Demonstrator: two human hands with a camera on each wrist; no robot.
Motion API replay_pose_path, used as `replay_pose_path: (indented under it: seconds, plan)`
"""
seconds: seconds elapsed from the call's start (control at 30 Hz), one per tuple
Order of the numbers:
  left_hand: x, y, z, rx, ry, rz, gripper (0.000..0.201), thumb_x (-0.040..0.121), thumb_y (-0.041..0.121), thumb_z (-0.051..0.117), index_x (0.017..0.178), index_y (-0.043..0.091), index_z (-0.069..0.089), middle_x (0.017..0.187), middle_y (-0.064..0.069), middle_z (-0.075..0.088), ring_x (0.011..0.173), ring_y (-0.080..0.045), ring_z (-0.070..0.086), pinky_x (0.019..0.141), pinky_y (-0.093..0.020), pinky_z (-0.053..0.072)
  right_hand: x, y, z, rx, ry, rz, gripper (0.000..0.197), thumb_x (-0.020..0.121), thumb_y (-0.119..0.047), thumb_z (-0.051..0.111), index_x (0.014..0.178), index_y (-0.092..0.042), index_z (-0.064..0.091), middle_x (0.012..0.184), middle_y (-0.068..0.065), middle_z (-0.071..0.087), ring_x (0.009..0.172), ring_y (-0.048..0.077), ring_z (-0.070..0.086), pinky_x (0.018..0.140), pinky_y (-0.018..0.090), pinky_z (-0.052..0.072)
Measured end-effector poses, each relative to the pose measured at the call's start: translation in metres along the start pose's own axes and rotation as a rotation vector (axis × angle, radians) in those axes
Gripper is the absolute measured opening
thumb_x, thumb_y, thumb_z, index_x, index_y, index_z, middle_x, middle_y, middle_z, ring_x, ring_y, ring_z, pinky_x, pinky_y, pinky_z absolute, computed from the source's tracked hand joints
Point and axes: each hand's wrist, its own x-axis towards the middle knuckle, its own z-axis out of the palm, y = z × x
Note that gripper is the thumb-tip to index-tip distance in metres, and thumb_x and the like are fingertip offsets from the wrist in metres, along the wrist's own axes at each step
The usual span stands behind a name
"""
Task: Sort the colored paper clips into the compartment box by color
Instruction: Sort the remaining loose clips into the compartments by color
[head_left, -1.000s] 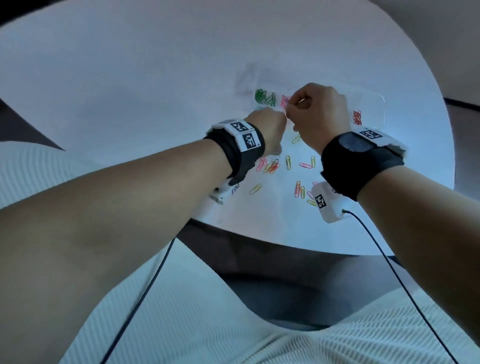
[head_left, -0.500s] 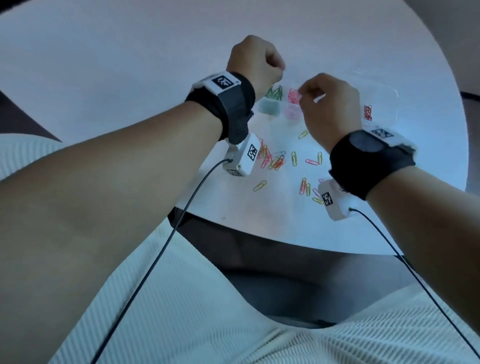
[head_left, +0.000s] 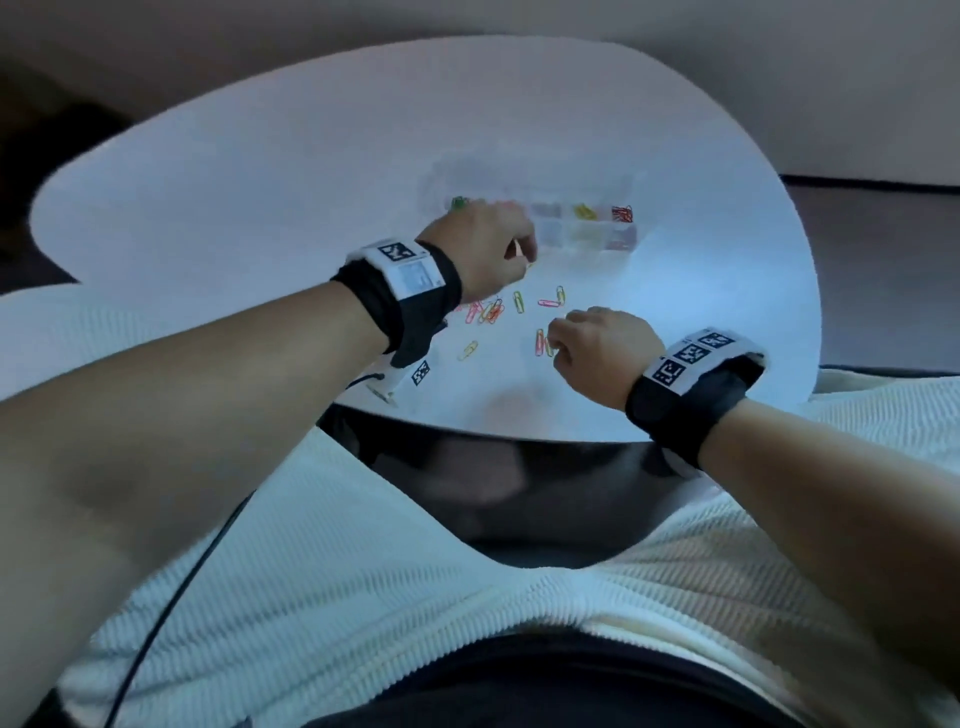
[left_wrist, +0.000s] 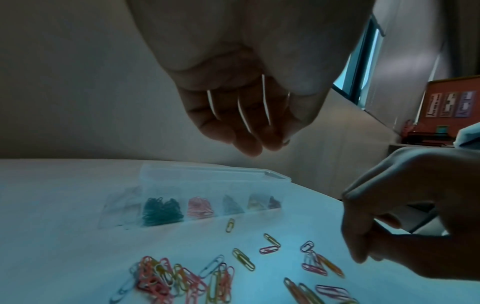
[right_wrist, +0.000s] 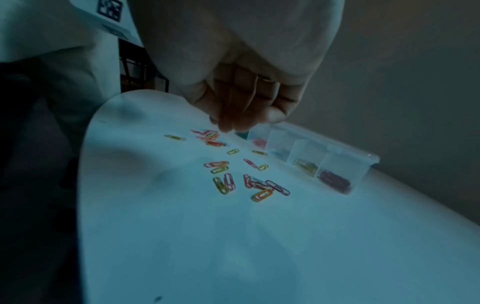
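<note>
A clear compartment box (head_left: 587, 234) lies at the far side of the white round table (head_left: 260, 182). It holds green clips (left_wrist: 161, 209), pink clips (left_wrist: 198, 206), yellow clips (head_left: 584, 210) and red clips (head_left: 621, 213) in separate cells. Several loose mixed clips (head_left: 519, 306) lie in front of it. My left hand (head_left: 483, 244) hovers over the box's left end with loosely bent fingers (left_wrist: 241, 123), and I see nothing in it. My right hand (head_left: 597, 348) hangs just right of an orange and yellow pair (right_wrist: 221, 166), fingers (right_wrist: 233, 115) bunched downward, no clip visible between them.
The table's near edge (head_left: 519, 436) runs just behind my wrists, with my lap in white ribbed cloth (head_left: 415, 597) below it. A black cable (head_left: 171, 597) trails from my left wrist. A denser heap of clips (left_wrist: 176, 275) lies under my left wrist.
My left hand has come down from high above the green cell to the box's front left. My right hand has drawn back from the pink cell to the loose clips.
</note>
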Motion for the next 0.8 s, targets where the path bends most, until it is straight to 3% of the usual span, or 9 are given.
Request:
replay_pose_path:
  seconds: [0.13, 0.3, 0.5, 0.63, 0.73, 0.8]
  plan:
    - [-0.029, 0.016, 0.004, 0.032, -0.017, -0.059, 0.018, 0.088, 0.024, 0.053, 0.100, 0.028, 0.066, 0.094, 0.007, 0.062, 0.085, -0.017, 0.057, 0.081, -0.031, 0.050, -0.009, 0.008, -0.004, -0.048, -0.054, 0.085, 0.018, 0.092, -0.020, 0.045, 0.103, -0.015, 0.058, 0.098, 0.006, 0.064, 0.088, 0.030, 0.057, 0.065, 0.031, 0.042]
    - [-0.045, 0.011, 0.022, 0.114, -0.164, -0.149, 0.019, 0.089, 0.026, 0.053, 0.102, 0.031, 0.065, 0.103, 0.005, 0.065, 0.092, -0.020, 0.060, 0.085, -0.034, 0.051, -0.001, 0.029, -0.004, -0.041, -0.049, 0.214, 0.017, 0.092, -0.016, 0.046, 0.103, -0.013, 0.059, 0.096, 0.008, 0.065, 0.084, 0.031, 0.059, 0.065, 0.030, 0.044]
    - [-0.027, 0.010, 0.060, 0.018, -0.208, -0.131, 0.019, 0.090, 0.025, 0.055, 0.107, 0.022, 0.064, 0.099, 0.003, 0.067, 0.090, -0.017, 0.056, 0.087, -0.030, 0.044, 0.005, 0.045, 0.023, 0.049, -0.068, 0.341, 0.021, 0.094, -0.020, 0.047, 0.104, -0.014, 0.064, 0.101, 0.008, 0.066, 0.088, 0.031, 0.063, 0.066, 0.030, 0.046]
    - [-0.010, 0.008, 0.086, 0.033, -0.271, -0.079, 0.025, 0.091, 0.025, 0.057, 0.116, 0.021, 0.060, 0.104, 0.001, 0.065, 0.099, -0.020, 0.057, 0.080, -0.027, 0.040, 0.018, 0.050, 0.027, 0.102, -0.116, 0.389, 0.022, 0.094, -0.020, 0.050, 0.111, -0.016, 0.064, 0.110, 0.009, 0.065, 0.094, 0.031, 0.063, 0.069, 0.029, 0.045]
    - [0.005, 0.005, 0.096, 0.039, -0.245, -0.064, 0.033, 0.091, 0.027, 0.060, 0.123, 0.018, 0.056, 0.112, -0.005, 0.061, 0.103, -0.023, 0.056, 0.085, -0.030, 0.040, 0.029, 0.049, 0.030, 0.181, -0.110, 0.399, 0.026, 0.095, -0.035, 0.055, 0.113, -0.017, 0.064, 0.112, 0.007, 0.064, 0.099, 0.029, 0.062, 0.072, 0.029, 0.044]
    - [0.014, 0.002, 0.101, 0.047, -0.234, -0.077, 0.037, 0.091, 0.028, 0.059, 0.126, 0.016, 0.055, 0.115, -0.007, 0.060, 0.105, -0.025, 0.056, 0.088, -0.032, 0.041, 0.032, 0.045, 0.033, 0.206, -0.109, 0.391, 0.027, 0.095, -0.035, 0.055, 0.111, -0.015, 0.065, 0.110, 0.009, 0.064, 0.099, 0.029, 0.061, 0.072, 0.029, 0.042]
